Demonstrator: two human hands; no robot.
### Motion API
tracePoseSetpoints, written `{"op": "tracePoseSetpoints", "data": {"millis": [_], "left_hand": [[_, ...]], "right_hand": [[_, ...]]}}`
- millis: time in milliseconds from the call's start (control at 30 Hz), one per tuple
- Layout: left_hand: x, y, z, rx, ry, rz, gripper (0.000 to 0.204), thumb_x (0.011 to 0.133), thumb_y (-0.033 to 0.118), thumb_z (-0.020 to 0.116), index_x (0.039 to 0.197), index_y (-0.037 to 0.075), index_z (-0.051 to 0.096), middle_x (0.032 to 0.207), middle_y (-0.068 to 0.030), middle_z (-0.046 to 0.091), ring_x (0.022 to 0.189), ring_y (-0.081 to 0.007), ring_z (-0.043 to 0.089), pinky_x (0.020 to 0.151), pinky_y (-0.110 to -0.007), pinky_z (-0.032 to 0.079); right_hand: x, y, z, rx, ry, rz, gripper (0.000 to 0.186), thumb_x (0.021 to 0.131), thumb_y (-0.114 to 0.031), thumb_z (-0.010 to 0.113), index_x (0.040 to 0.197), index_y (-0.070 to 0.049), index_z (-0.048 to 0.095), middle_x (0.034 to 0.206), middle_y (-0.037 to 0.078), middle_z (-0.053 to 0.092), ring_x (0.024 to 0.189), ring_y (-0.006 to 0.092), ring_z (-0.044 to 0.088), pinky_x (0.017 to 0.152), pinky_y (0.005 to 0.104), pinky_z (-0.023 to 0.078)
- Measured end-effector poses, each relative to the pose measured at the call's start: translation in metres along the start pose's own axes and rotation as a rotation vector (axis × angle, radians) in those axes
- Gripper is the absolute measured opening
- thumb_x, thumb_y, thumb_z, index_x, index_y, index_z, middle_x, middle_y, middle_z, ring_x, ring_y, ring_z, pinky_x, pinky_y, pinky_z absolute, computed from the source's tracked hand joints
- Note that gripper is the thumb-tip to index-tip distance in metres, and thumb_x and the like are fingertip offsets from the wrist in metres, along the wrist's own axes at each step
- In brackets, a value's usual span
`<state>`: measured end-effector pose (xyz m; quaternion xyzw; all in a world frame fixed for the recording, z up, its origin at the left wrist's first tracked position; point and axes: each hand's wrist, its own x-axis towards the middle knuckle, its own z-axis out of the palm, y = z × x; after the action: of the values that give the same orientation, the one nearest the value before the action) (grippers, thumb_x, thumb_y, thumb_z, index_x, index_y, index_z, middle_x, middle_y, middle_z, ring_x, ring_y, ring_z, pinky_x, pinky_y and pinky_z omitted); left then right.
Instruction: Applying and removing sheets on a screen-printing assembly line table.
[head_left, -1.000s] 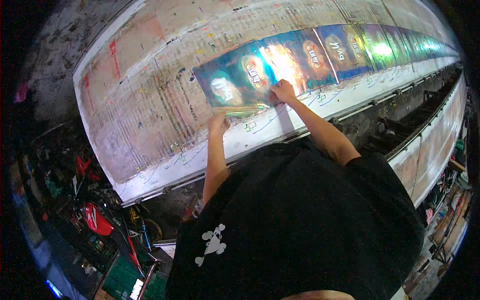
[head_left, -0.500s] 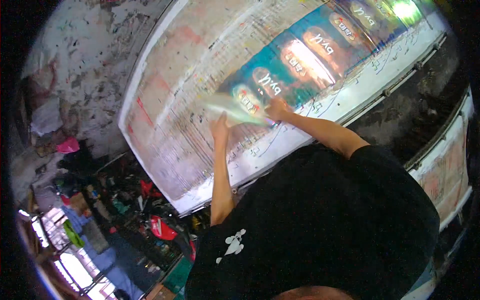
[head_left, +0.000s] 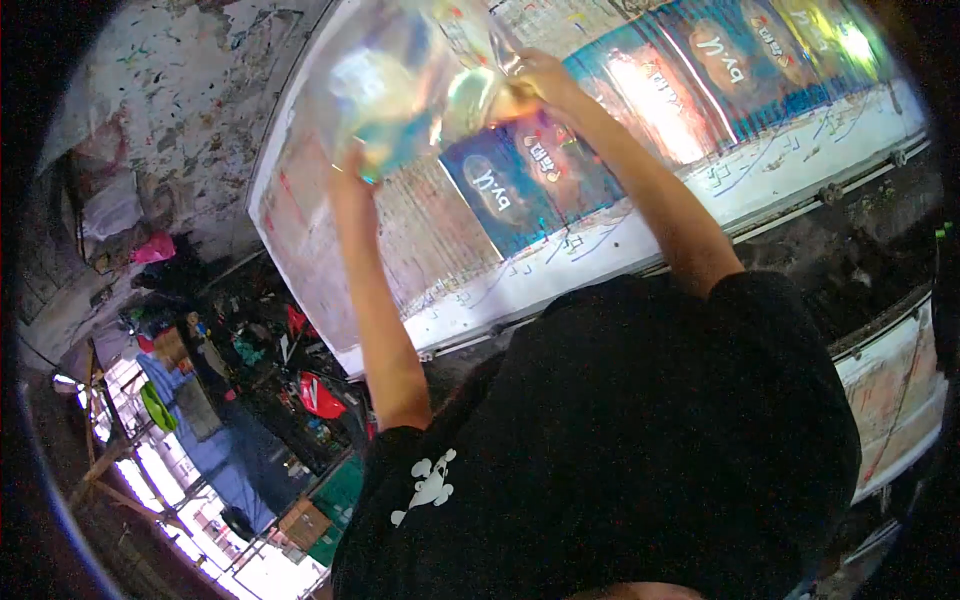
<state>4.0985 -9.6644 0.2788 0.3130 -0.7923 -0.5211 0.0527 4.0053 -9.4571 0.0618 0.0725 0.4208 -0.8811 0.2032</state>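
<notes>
Between my two hands a glossy see-through plastic sheet (head_left: 385, 85) is raised above the long white-edged table (head_left: 395, 235), bent and blurred by motion. My left hand (head_left: 355, 170) is closed on its near left edge; the fingers are smeared. Higher up and to the right, my right hand (head_left: 540, 80) pinches the sheet's right edge. Below and right of the sheet, a row of dark blue printed sheets (head_left: 590, 185) with orange patches and white lettering lies flat on the table. The sheet hides part of the tabletop behind it.
Along the table's near side runs a metal rail (head_left: 810, 198). Part of another similar table (head_left: 890, 390) shows at the right. At the lower left the floor holds clutter, with a red glossy object (head_left: 320, 397) and a pink cloth or bag (head_left: 153, 247) nearby.
Both hands have moved up and away over the table, lifting the plastic sheet from low over the row's left end. More of the blue print there now shows.
</notes>
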Motion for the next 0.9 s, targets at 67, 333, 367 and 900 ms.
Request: {"op": "tracePoseSetpoints", "data": {"millis": [67,333,367,900], "left_hand": [[-0.001,-0.133,-0.029,0.617,-0.11,0.523,0.038,0.087,0.031,0.052,0.071,-0.001,0.063,0.067,-0.0134,0.062,0.066,-0.0209,0.06,0.059,-0.033,0.044],[-0.104,-0.368,0.053,0.999,0.365,-0.406,0.055,0.076,0.051,0.058,0.083,-0.004,0.063,0.096,-0.0214,0.06,0.087,-0.0356,0.058,0.08,-0.042,0.046],[-0.105,-0.366,0.056,0.971,0.366,-0.427,0.055,0.076,0.051,0.058,0.083,-0.004,0.063,0.096,-0.0214,0.06,0.087,-0.0356,0.058,0.08,-0.042,0.046],[-0.07,-0.342,0.015,-0.544,-0.221,-0.824,0.018,0.078,0.016,0.065,0.072,0.005,0.053,0.053,-0.0051,0.051,0.037,-0.0104,0.044,0.031,-0.021,0.036]], "right_hand": [[-0.029,-0.011,-0.03,-0.427,-0.062,0.017,0.042,0.072,-0.01,0.062,0.109,0.004,0.045,0.091,0.011,0.058,0.072,0.0235,0.061,0.059,0.0361,0.049],[-0.153,0.098,-0.062,-1.204,0.147,-0.026,0.046,0.07,-0.002,0.052,0.115,-0.005,0.042,0.103,0.022,0.057,0.095,0.0381,0.056,0.079,0.043,0.046],[-0.159,0.092,-0.048,-1.176,0.179,0.153,0.045,0.069,-0.002,0.053,0.113,-0.004,0.043,0.103,0.023,0.057,0.095,0.0389,0.056,0.078,0.0431,0.046],[-0.14,0.127,-0.085,-1.232,0.234,-0.008,0.031,0.067,-0.006,0.062,0.096,0.001,0.051,0.072,0.012,0.061,0.06,0.0226,0.062,0.051,0.0335,0.049]]}}
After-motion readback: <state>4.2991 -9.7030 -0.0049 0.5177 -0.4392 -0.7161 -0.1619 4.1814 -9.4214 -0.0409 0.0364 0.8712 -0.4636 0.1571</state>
